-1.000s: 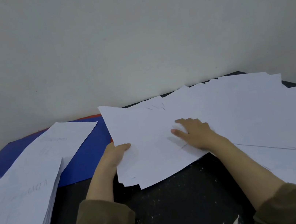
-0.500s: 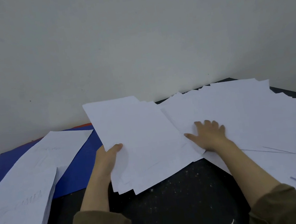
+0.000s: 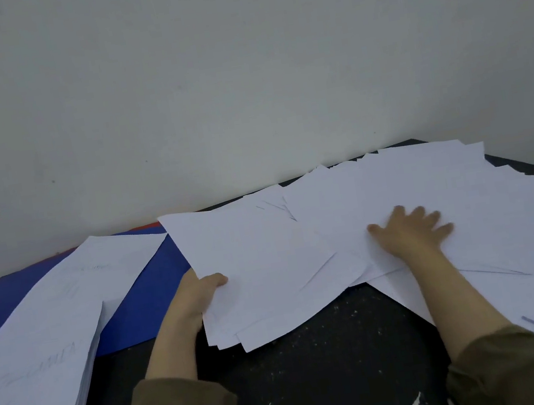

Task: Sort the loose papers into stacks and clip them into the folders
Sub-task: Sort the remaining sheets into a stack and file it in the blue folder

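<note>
My left hand (image 3: 199,294) grips the left edge of a loose sheaf of white papers (image 3: 262,272), thumb on top, in the middle of the dark table. My right hand (image 3: 412,231) lies flat with spread fingers on the wide spread of loose white papers (image 3: 503,219) at the right. A blue folder (image 3: 148,299) lies at the left with white sheets (image 3: 96,273) on it. A tall stack of white papers (image 3: 32,383) stands at the near left.
The black speckled table (image 3: 318,368) shows bare between my forearms. A pale wall (image 3: 238,67) rises right behind the table. A red edge (image 3: 146,226) shows behind the blue folder. Olive sleeves cover both forearms.
My right hand has slid further right onto the loose spread, fingers now spread flat. The sheaf in my left hand has come down lower toward the table.
</note>
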